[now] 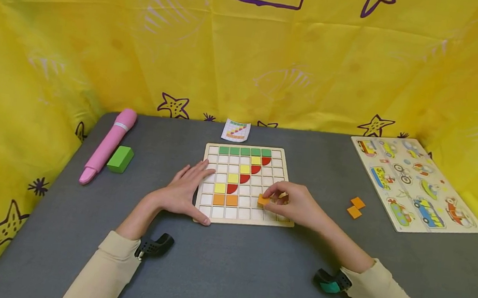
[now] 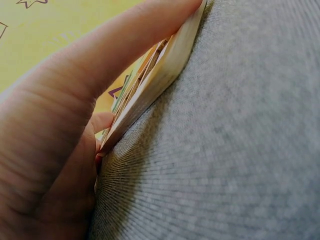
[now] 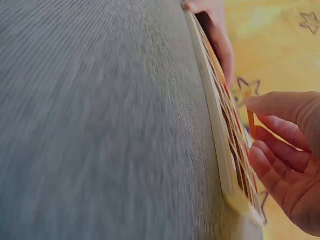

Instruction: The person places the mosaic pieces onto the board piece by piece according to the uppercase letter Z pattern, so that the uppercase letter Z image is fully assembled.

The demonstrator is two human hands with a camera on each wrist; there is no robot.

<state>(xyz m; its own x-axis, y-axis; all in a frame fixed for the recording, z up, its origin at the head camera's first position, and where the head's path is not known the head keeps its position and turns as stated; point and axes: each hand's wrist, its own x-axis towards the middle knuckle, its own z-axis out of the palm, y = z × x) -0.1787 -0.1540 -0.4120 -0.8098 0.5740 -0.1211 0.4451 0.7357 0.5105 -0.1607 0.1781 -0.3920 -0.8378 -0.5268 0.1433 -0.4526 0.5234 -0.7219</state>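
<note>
A wooden grid board (image 1: 246, 223) lies on the table, its cells partly filled. Along its top row runs a line of green tiles (image 1: 245, 151). Yellow squares (image 1: 233, 178) and red quarter-round pieces (image 1: 255, 169) climb diagonally to the right, and two orange tiles (image 1: 225, 200) sit in a lower row. My left hand (image 1: 179, 193) rests at the board's left side with fingers spread, its thumb along the near-left corner. Between thumb and fingertips my right hand (image 1: 296, 203) pinches an orange square tile (image 1: 262, 200) over the lower right-hand cells; the right wrist view shows this tile (image 3: 251, 120) edge-on.
Two loose orange tiles (image 1: 355, 208) lie right of the board. Behind it is a small pattern card (image 1: 236, 130). A pink microphone-shaped object (image 1: 110, 145) and green block (image 1: 120, 159) are at left, a picture puzzle board (image 1: 414, 187) at right. Yellow cloth (image 1: 247, 72) hangs behind the table.
</note>
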